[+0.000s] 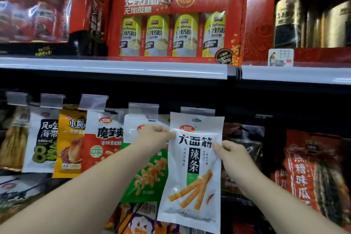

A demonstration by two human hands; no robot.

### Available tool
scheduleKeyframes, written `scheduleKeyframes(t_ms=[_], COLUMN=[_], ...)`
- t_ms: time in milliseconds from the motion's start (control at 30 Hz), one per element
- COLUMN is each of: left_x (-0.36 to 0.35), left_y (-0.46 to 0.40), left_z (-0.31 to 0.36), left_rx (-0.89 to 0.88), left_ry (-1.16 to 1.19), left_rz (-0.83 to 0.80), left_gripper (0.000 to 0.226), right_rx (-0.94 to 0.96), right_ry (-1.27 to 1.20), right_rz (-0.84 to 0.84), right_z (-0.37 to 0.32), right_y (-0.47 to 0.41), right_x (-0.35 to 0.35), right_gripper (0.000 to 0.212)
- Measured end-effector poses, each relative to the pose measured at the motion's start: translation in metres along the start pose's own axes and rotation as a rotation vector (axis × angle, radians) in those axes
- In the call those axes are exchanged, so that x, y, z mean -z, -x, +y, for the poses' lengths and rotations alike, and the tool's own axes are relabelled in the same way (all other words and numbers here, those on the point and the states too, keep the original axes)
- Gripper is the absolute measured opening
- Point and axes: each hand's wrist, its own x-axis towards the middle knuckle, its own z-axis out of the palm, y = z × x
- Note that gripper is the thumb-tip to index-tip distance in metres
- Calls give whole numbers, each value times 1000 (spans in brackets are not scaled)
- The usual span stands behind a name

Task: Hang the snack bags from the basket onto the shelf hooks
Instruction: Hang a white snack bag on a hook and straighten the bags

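Two hands hold one snack bag at centre frame: we have the left hand [154,135] pinching the upper left edge of the white plastic spicy-strip bag [191,169] and the right hand [230,155] pinching its right edge a little lower. The bag sits upright, tilted slightly, its punched hang-hole near the top just below the clear plastic price-tag holder [197,110] that fronts a hook in the lower centre of the frame. The hook's prong itself is hidden behind that holder and the bag, so we cannot tell whether the hole is threaded yet.

We judge the step in hand to be the hanging itself: lining the hole up with the prong. The next move seems to call for raising the bag's top edge to the prong's tip, pushing it straight back so the hole slides on, then letting go with both hands. A flimsy top seam may fold, so pinching close to the hole should help.

The basket named in the task is out of view. As for containers, the red cardboard gift box [176,19] on the shelf in the upper centre shows four yellow soybean-powder packs through its window. To the left of our bag, other snack bags hang in a row, the nearest a white and green one [146,175].
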Motion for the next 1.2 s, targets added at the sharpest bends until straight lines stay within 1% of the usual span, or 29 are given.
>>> scheduleKeyframes(t_ms=[100, 167, 267, 433, 500, 567, 633, 833, 967, 1133, 1200], left_x=[-5, -6, -3, 7, 11, 12, 11, 0, -2, -4, -7], left_y=[0, 1, -2, 0, 1, 1, -2, -15, -20, -32, -36], left_z=[-10, -16, -19, -12, -10, -7, -5, -5, -8, -13, -13], left_rx=[38, 57, 23, -98, -123, -132, -126, -87, -51, -9, -5], left_ry=[-72, -78, -45, -19, 21, 30, 30, -15, -4, 11, 20], left_rz=[-72, -100, -106, -70, -84, -92, -74, -25, -23, 2, 3], left_gripper=[12, 12, 16, 10, 11, 17, 21, 18, 16, 14, 14], right_rx=[-93, -118, -66, 74, 95, 96, 73, -21, -53, -67, -75], right_ry=[-4, 1, -17, 13, 4, -12, -23, -4, 4, 1, 30], right_rz=[-59, -78, -40, -6, 2, 12, 25, 37, 8, -14, 0], right_z=[12, 18, 18, 12, 10, 10, 10, 11, 13, 17, 20], right_y=[3, 6, 7, 6, 6, 2, -3, -17, -25, -36, -42], right_x=[1, 1, 1, 0, -2, -4, -5, -4, -6, -11, -14], right_gripper=[41, 40, 39, 38, 42, 48, 52, 45, 44, 36, 39])
